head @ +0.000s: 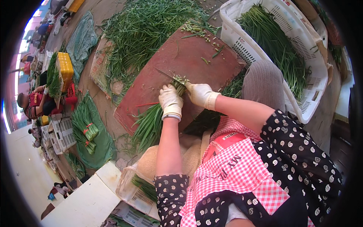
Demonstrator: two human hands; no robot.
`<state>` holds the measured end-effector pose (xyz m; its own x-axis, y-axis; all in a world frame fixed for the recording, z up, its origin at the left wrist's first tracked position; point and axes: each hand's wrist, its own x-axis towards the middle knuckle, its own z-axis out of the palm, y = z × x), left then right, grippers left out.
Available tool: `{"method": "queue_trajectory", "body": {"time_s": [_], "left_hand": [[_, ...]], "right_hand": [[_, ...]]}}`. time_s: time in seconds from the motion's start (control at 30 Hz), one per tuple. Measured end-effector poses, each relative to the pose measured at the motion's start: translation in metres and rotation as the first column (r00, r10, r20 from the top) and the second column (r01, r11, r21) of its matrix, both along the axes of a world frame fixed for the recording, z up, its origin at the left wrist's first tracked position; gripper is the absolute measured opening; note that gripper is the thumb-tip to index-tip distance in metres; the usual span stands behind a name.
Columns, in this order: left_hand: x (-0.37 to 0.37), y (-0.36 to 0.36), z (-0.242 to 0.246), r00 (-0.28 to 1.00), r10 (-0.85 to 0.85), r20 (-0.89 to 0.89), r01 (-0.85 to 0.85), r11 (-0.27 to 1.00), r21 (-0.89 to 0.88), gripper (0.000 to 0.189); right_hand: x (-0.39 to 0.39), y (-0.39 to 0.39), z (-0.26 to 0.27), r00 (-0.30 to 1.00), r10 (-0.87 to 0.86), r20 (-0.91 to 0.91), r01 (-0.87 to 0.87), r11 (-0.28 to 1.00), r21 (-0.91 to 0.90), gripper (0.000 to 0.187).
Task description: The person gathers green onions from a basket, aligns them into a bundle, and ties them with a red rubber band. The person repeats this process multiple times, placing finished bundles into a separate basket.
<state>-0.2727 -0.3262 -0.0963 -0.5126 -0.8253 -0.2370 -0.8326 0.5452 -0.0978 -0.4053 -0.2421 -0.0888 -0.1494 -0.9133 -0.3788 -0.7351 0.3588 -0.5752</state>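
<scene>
A bundle of long green stalks, seemingly garlic chives (150,124), lies over the near left edge of a red board (170,63), its pale cut ends pointing away from me. My left hand (170,99), in a cream glove, is closed around the bundle near those ends. A knife (164,74) crosses just beyond them, its blade pointing up and left. My right hand (198,95), also gloved, holds the knife by its handle, which the fingers hide. Beside my left hand a red tie (147,104) touches the bundle. Small cut pieces (205,34) are scattered on the board's far end.
Loose greens (136,37) are heaped beyond the board. At right stands a white plastic crate (309,105) of long greens, close to my knee. Red-tied bundles (90,132) lie on a green sheet (103,153) at left. A person (35,102) sits farther off beside a yellow crate (65,68).
</scene>
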Motion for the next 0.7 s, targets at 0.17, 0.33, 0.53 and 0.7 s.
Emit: {"method": "queue_trajectory", "body": {"time_s": [0.17,0.33,0.53,0.7], "left_hand": [[-0.005,0.004,0.004,0.999,0.009,0.033,-0.008,1.0,-0.01,0.061],[-0.006,0.01,0.008,0.998,0.052,0.044,-0.052,0.999,-0.005,0.068],[-0.005,0.013,0.011,0.997,0.053,0.049,-0.052,0.998,-0.026,0.068],[0.0,0.021,0.014,1.0,0.01,0.001,-0.01,0.999,-0.034,0.069]], "right_hand": [[0.0,-0.008,-0.002,0.999,-0.006,0.043,0.006,1.0,0.004,0.027],[0.005,0.036,-0.013,0.997,-0.055,0.052,0.057,0.998,-0.037,0.024],[0.008,0.085,-0.019,0.997,-0.082,0.011,0.083,0.994,-0.075,0.023],[0.009,0.096,-0.016,0.999,-0.051,-0.006,0.051,0.998,-0.045,0.022]]}}
